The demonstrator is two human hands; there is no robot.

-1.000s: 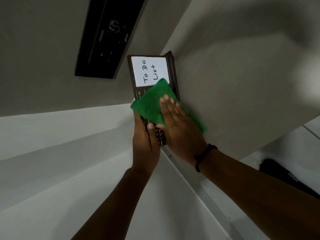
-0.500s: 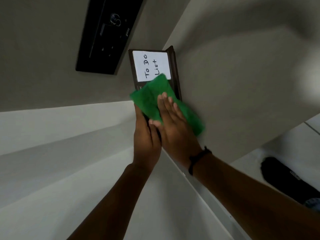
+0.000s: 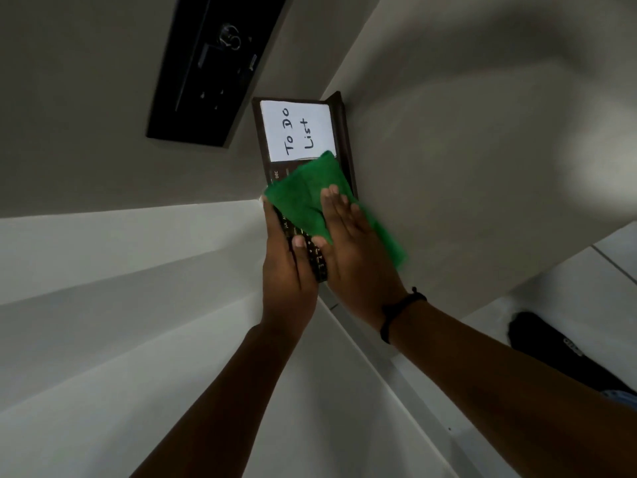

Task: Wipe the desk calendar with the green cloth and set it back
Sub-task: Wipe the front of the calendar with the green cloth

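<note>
The desk calendar (image 3: 303, 160) is held up off any counter, its white "To Do List" card (image 3: 298, 131) exposed. My left hand (image 3: 287, 270) has its grip closed around the lower end. My right hand (image 3: 351, 250), fingers extended flat, presses the green cloth (image 3: 303, 198) against its face.

— What can be read on the desk calendar (image 3: 272, 169)?
— A white card (image 3: 296, 131) says "To Do List". Below, on the dark face, "DEC" and "JUL" tabs.
</note>
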